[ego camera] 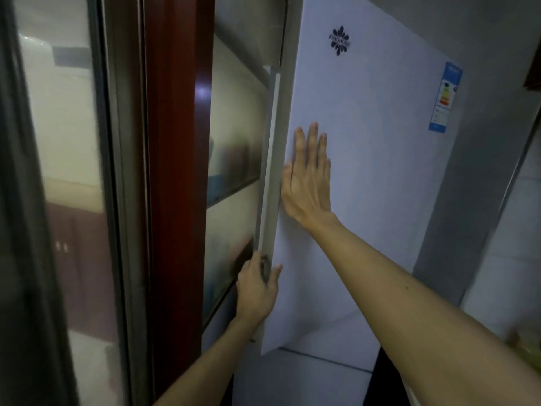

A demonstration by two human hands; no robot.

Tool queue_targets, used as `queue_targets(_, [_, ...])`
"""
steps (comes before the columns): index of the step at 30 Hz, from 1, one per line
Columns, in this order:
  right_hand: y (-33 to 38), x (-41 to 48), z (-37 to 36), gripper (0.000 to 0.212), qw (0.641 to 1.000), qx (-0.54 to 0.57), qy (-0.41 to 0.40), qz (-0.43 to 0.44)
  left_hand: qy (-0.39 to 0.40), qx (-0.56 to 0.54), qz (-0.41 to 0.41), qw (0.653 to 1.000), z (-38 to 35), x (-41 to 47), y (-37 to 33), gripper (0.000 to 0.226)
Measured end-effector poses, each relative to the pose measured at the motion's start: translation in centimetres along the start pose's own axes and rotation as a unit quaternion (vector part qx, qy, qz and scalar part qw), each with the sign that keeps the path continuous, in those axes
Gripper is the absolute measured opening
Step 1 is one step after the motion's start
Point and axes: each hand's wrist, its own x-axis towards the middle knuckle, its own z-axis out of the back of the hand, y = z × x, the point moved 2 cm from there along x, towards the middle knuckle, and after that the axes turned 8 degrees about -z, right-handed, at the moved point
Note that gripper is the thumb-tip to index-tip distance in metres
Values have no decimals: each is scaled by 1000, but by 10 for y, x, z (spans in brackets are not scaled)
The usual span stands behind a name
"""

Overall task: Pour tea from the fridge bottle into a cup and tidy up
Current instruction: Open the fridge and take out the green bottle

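While the right hand (308, 183) lies flat on the fridge door (366, 142), the left hand (257, 288) grips its handle (270, 171).

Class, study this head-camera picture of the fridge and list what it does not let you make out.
- Fridge contents and any tea bottle: head view, hidden behind the white upper door.
- Left hand fingertips: curled out of sight round the door edge.
- Energy label text: too small and blurred.
- Yellowish thing at the right edge: blurred and cut off.
- Whether the door is opening or closing: one picture cannot show it.
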Motion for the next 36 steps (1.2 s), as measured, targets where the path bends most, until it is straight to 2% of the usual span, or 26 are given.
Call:
queue_targets(5, [-1, -25, 43, 65, 999, 22, 13, -20, -4, 44, -16, 999, -9, -33, -30, 38])
queue_targets(15, [-21, -58, 119, 74, 999, 37, -3, -24, 35, 75, -21, 996, -37, -92, -76, 37])
queue_targets(21, [-38, -78, 158, 77, 998, 38, -34, -27, 93, 138, -91, 982, -51, -120, -104, 35])
queue_targets(27, [-70, -95, 200, 82, 996, 36, -73, -43, 122, 272, -196, 934, -80, -146, -137, 49])
queue_targets(30, [-90, -101, 222, 80, 993, 28, -94, -69, 142, 265, -238, 924, -98, -160, -152, 50])
queue_targets(36, [-127, -118, 269, 73, 988, -22, -112, -101, 194, 202, -297, 913, -135, -188, -185, 37])
